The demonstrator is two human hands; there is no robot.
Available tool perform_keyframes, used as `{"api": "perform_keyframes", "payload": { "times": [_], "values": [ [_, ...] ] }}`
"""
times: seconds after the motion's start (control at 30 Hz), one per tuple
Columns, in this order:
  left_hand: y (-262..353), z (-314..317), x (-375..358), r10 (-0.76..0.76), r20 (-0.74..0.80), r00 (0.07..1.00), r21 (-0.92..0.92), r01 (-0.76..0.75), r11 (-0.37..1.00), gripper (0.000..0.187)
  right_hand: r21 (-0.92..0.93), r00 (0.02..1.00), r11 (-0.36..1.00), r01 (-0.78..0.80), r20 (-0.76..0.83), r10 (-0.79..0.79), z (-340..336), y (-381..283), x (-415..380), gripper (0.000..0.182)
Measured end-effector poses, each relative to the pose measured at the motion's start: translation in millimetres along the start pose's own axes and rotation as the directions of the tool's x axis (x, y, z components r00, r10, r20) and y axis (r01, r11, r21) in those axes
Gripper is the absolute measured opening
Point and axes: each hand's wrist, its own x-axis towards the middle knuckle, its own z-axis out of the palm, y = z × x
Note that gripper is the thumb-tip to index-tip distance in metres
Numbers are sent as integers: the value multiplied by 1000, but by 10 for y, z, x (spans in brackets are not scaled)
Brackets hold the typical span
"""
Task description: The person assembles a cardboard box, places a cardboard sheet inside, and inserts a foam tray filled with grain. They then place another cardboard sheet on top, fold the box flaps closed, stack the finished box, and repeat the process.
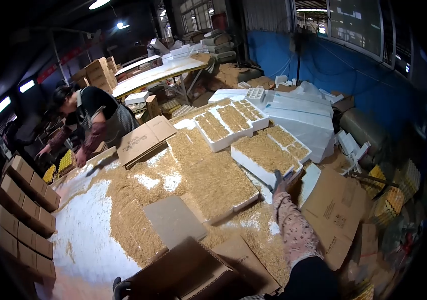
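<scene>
White foam forms the tray [251, 167] on the worktable's right side, filled with straw-coloured, husk-like packing [263, 150] and set beside another, divided foam tray [231, 141]. At its near edge, the right hand [280, 185], gloved in dark fabric below a floral sleeve [296, 225], has its fingers against the rim; whether they grip it, I cannot tell. Well apart from it, the left hand [121, 288], also dark-gloved, is by the left edge of an open cardboard box [173, 272] at the table's near side; its grip is unclear too. Just beyond that box lies a grey board [175, 220]. Farther off, flattened cartons [146, 140] are stacked on the worktable [86, 215], and a co-worker [106, 115] bends over yellow egg trays [66, 161].
</scene>
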Motion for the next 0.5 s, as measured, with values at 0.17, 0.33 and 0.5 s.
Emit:
{"api": "perform_keyframes", "payload": {
  "times": [0.17, 0.33, 0.5],
  "values": [
    [-301, -197, 184, 91, 154, 984, -123, -73, 990, 58, -204, 906, 977, -68, 398, 146, -342, -1166, -931, 52],
    [-320, -71, 473, 132, 140, 981, -257, -93, 962, 48, -288, 680, 872, -397, 545, 490, -309, -1831, -1786, 44],
    [15, 257, 470, 253, 163, 954, -187, -222, 957, 45, -509, 583, 858, -63, 679, 446, -98, -2222, -2440, 48]
  ]
}}
